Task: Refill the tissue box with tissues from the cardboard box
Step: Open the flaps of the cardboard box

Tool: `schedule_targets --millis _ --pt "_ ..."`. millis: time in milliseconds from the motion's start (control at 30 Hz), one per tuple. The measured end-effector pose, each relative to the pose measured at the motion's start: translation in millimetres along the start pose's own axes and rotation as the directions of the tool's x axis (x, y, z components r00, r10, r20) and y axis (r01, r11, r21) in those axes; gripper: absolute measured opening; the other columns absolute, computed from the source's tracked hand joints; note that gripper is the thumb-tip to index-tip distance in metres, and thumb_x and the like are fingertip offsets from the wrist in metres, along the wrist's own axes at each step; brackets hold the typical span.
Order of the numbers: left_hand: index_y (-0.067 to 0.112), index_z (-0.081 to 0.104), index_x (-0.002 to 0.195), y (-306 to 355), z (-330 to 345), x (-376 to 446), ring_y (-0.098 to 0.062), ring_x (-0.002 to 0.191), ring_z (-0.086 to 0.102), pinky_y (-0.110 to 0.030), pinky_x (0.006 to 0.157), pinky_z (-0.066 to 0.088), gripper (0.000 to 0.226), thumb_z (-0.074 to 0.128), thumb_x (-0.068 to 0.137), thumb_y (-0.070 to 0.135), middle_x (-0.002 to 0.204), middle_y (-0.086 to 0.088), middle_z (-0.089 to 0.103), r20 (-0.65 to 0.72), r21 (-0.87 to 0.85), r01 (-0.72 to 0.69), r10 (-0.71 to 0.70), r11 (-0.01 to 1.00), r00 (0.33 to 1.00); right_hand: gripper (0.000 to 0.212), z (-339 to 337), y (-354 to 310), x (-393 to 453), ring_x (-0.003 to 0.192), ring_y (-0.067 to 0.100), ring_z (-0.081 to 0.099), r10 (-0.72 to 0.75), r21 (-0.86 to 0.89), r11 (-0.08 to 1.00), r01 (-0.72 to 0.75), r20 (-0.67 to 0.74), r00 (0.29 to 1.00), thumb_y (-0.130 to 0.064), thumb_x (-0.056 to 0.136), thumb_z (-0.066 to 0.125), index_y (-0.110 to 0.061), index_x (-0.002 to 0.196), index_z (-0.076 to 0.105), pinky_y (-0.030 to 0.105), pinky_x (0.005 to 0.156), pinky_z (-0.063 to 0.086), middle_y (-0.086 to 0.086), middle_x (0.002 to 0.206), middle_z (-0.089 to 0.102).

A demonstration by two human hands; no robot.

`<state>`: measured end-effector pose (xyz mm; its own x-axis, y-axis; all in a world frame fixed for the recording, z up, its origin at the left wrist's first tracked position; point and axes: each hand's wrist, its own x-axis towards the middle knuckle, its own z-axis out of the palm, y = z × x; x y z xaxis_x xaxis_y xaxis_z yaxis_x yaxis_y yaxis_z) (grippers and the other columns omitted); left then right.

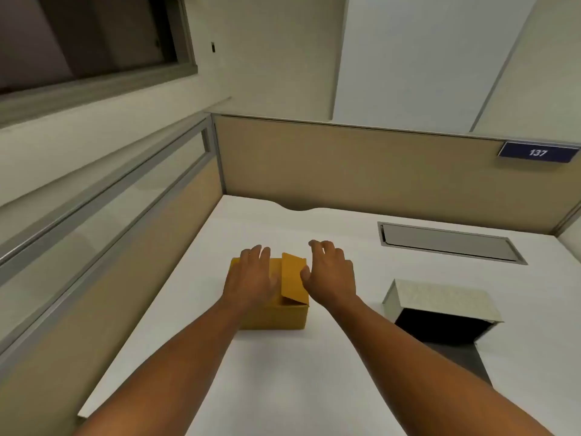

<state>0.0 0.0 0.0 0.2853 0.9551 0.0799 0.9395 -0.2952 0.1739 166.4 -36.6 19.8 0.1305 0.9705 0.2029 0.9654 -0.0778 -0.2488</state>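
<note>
Tissues not visible anywhere; presumably inside cardboard box (273, 316), which sits mid-desk (283, 388) just in front of the person. Box small, plain corrugated, probably light and stiff-walled; likely to slide on the smooth desk if pushed from one side, so steady it while opening. Right flap (293, 278) stands raised; left flap lies under left hand (251, 278), which rests flat on it, fingers extended, gripping nothing. Right hand (330, 275) sits beside the raised flap, fingers loosely curled, thumb touching or nearly touching the flap edge; no firm grasp seen. Interior hidden. Tissue box (440, 306) lies well apart to the right, on its side, open dark end toward the camera; looks empty, though depth is in shadow. Tissue stack should be soft, compressible: take by both long sides.
</note>
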Motion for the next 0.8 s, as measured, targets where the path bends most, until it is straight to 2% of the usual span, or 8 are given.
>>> schedule_targets --millis 200,400,500,600,733,800 --pt "0.015 0.02 0.152 -24.1 28.0 9.7 -0.032 0.145 0.019 -0.05 0.106 0.038 0.076 0.05 0.092 0.05 0.16 -0.01 0.019 0.167 -0.018 0.122 -0.117 0.992 0.979 0.062 33.0 -7.4 4.0 0.116 0.033 0.05 0.067 0.038 0.996 -0.077 0.216 0.974 -0.04 0.086 0.05 -0.019 0.143 0.035 0.045 0.089 0.045 0.01 0.138 0.047" --pt "0.017 0.009 0.155 -34.3 57.0 3.9 -0.034 0.146 0.019 -0.051 0.108 0.035 0.08 0.043 0.094 0.056 0.162 -0.011 0.013 0.232 0.024 0.149 -0.15 0.989 0.961 0.069 66.4 -6.7 12.8 0.116 0.037 0.051 0.114 0.142 0.974 -0.177 0.369 0.923 -0.055 0.087 0.048 -0.015 0.141 0.033 0.048 0.092 0.046 0.013 0.135 0.047" --pt "0.017 0.009 0.156 -35.2 64.4 2.9 -0.035 0.147 0.018 -0.05 0.108 0.036 0.08 0.04 0.094 0.059 0.164 -0.012 0.01 0.215 0.078 0.167 -0.181 0.983 0.96 0.081 74.4 -8.8 16.8 0.118 0.038 0.051 0.125 0.168 0.965 -0.2 0.378 0.917 -0.066 0.083 0.05 -0.015 0.143 0.029 0.048 0.091 0.046 0.013 0.137 0.044" --pt "0.018 0.01 0.155 -35.9 67.7 4.4 -0.034 0.146 0.02 -0.05 0.107 0.036 0.08 0.04 0.094 0.06 0.164 -0.012 0.01 0.211 0.107 0.158 -0.177 0.982 0.961 0.089 78.9 -11.1 18.9 0.118 0.038 0.051 0.152 0.177 0.953 -0.246 0.423 0.893 -0.067 0.077 0.057 -0.015 0.143 0.027 0.049 0.091 0.047 0.012 0.138 0.041" --pt "0.019 0.016 0.154 -42.7 69.2 5.1 -0.032 0.143 0.027 -0.05 0.105 0.036 0.075 0.038 0.095 0.058 0.163 -0.01 0.015 0.199 0.108 0.123 -0.142 0.987 0.97 0.081 81.1 -14.9 24.5 0.111 0.038 0.055 0.193 0.202 0.929 -0.309 0.447 0.874 -0.058 0.078 0.06 -0.012 0.138 0.032 0.046 0.085 0.051 0.012 0.133 0.041" --pt "0.018 0.023 0.153 -49.3 68.7 3.5 -0.03 0.138 0.035 -0.047 0.102 0.038 0.068 0.032 0.094 0.053 0.161 -0.009 0.024 0.161 0.101 0.093 -0.109 0.99 0.981 0.076 80.4 -15.6 27.9 0.111 0.038 0.056 0.204 0.227 0.915 -0.333 0.452 0.868 -0.055 0.082 0.057 -0.01 0.138 0.033 0.045 0.084 0.05 0.013 0.134 0.041"
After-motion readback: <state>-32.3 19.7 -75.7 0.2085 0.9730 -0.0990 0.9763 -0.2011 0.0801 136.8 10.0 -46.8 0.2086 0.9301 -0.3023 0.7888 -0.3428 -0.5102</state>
